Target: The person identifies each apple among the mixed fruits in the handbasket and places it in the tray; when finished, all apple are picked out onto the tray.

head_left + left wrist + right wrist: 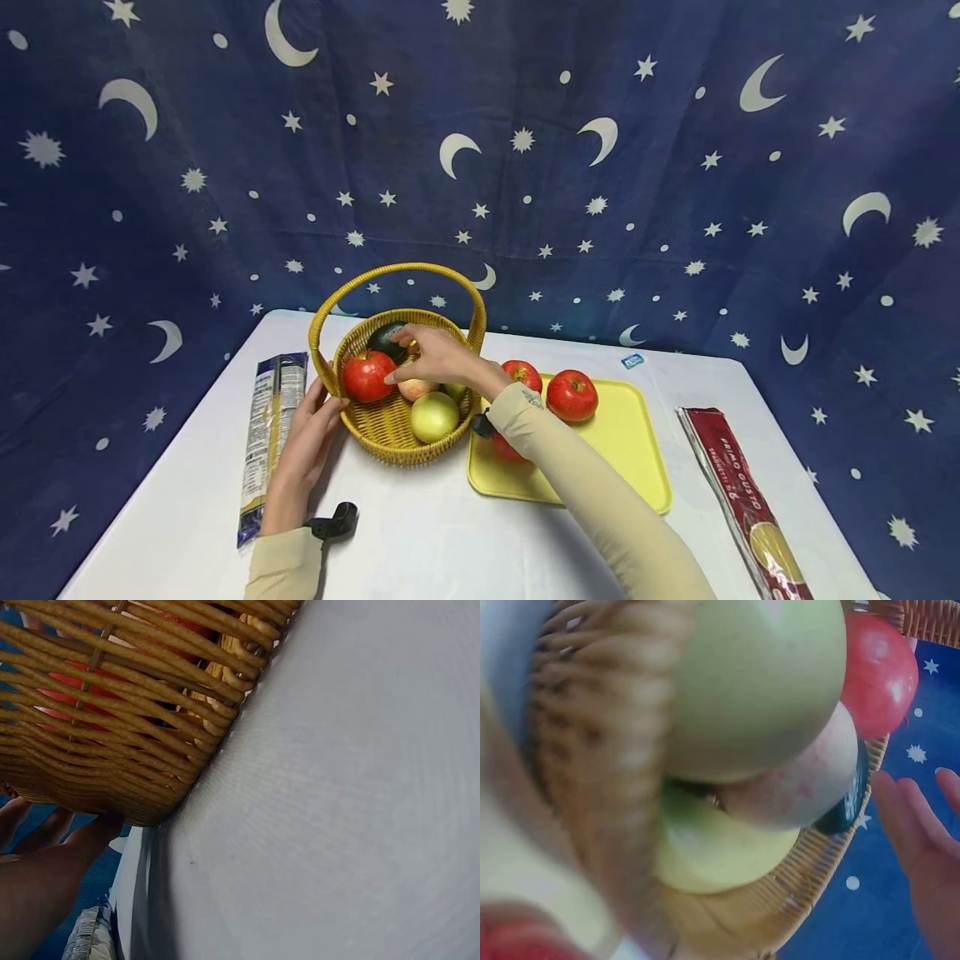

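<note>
A woven basket (405,454) with a tall arched handle holds a red apple (367,376), a yellow-green apple (434,417), a pinkish apple (802,780), another green fruit and a dark green fruit (382,340). My left hand (307,429) rests against the basket's left side, thumb at the rim near the handle's foot; in the left wrist view its fingers (94,834) touch the outer weave. Over the basket, under the handle, hovers my right hand (438,362), fingers extended and apart, above the fruit. The right wrist view shows nothing in its grasp.
Right of the basket lies a yellow tray (630,442) bearing red apples (572,395), one partly behind my right forearm. A spaghetti packet (742,500) lies far right, another long packet (270,433) at left. A small blue-green packet (632,361) sits behind the tray.
</note>
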`<state>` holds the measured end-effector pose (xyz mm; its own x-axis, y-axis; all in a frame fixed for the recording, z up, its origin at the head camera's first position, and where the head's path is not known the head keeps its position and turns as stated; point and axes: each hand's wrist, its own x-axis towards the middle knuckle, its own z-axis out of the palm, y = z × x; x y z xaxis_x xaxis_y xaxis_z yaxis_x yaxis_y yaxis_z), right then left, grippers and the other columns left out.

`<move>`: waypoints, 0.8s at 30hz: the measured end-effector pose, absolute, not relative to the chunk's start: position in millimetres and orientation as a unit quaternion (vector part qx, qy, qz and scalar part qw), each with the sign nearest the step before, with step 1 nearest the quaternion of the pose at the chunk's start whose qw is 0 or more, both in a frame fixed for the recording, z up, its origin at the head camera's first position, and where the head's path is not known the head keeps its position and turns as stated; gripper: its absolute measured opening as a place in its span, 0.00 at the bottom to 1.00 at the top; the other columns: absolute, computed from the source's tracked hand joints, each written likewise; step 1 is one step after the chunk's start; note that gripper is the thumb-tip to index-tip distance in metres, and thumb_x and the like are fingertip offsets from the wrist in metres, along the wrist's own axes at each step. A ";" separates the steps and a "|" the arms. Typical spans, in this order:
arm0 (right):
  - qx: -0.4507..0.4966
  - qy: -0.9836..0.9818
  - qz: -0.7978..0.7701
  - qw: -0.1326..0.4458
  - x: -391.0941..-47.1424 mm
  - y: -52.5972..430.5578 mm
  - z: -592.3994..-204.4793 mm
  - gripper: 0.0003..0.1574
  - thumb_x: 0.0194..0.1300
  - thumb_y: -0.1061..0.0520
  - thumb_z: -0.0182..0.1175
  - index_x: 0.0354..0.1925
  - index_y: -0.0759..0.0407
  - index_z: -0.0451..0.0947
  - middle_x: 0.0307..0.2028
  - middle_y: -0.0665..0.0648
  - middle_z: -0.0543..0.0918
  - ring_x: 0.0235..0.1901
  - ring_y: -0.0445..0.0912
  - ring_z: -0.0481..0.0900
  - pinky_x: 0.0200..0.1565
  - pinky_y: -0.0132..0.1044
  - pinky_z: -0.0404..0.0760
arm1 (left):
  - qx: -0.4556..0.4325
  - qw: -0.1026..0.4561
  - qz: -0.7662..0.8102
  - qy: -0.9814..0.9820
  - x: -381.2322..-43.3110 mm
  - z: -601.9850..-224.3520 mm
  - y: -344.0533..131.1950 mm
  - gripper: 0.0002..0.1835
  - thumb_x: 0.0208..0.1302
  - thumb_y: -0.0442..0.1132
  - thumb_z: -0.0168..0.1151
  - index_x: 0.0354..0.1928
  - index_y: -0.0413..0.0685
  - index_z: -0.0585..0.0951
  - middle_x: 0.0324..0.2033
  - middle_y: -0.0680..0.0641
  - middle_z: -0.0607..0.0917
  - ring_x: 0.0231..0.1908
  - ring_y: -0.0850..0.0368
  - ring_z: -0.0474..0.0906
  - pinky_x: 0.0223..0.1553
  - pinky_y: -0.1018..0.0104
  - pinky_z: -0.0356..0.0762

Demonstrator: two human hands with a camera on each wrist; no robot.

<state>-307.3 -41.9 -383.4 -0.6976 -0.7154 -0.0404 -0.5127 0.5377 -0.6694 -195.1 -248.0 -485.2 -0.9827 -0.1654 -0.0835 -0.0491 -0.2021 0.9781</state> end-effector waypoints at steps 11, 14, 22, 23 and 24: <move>-0.350 0.875 -0.287 0.171 -315.2 -73.0 -396.3 0.43 0.54 0.47 0.72 0.64 0.59 0.69 0.57 0.59 0.76 0.57 0.48 0.73 0.56 0.34 0.73 | 0.082 0.043 -0.773 -0.628 -194.7 -485.8 -245.6 0.38 0.68 0.28 0.48 0.77 0.54 0.51 0.76 0.51 0.49 0.70 0.54 0.54 0.60 0.76 0.66; -0.357 0.876 -0.273 0.176 -316.9 -77.8 -400.1 0.45 0.55 0.46 0.72 0.65 0.61 0.67 0.58 0.59 0.76 0.57 0.48 0.73 0.55 0.32 0.73 | 0.080 0.043 -0.769 -0.632 -195.3 -486.0 -244.8 0.37 0.69 0.29 0.49 0.77 0.55 0.52 0.76 0.51 0.49 0.71 0.54 0.54 0.61 0.74 0.65; -0.358 0.878 -0.245 0.203 -317.9 -91.6 -401.2 0.49 0.57 0.42 0.70 0.67 0.64 0.63 0.54 0.58 0.78 0.50 0.45 0.77 0.49 0.30 0.77 | 0.080 0.043 -0.768 -0.634 -194.7 -486.4 -247.2 0.37 0.70 0.29 0.48 0.78 0.55 0.51 0.76 0.50 0.48 0.71 0.54 0.54 0.63 0.72 0.64; -0.357 0.881 -0.237 0.202 -317.6 -93.3 -401.2 0.48 0.57 0.42 0.69 0.66 0.63 0.64 0.53 0.57 0.78 0.50 0.45 0.77 0.48 0.30 0.77 | 0.080 0.044 -0.768 -0.634 -194.5 -486.6 -247.5 0.37 0.70 0.29 0.48 0.78 0.55 0.50 0.76 0.50 0.48 0.71 0.54 0.54 0.63 0.72 0.64; -0.357 0.883 -0.229 0.200 -317.4 -95.1 -401.5 0.47 0.57 0.41 0.69 0.65 0.63 0.65 0.52 0.57 0.78 0.49 0.44 0.77 0.47 0.30 0.77 | 0.081 0.044 -0.768 -0.634 -194.2 -486.7 -247.9 0.37 0.70 0.29 0.48 0.78 0.55 0.50 0.76 0.51 0.48 0.71 0.54 0.54 0.63 0.72 0.64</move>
<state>-317.4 -95.1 -401.5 -0.6654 -0.7221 -0.1892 -0.5392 0.6402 -0.5472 -194.2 -247.9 -486.7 -0.9830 -0.1705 -0.0678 -0.0342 -0.1927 0.9807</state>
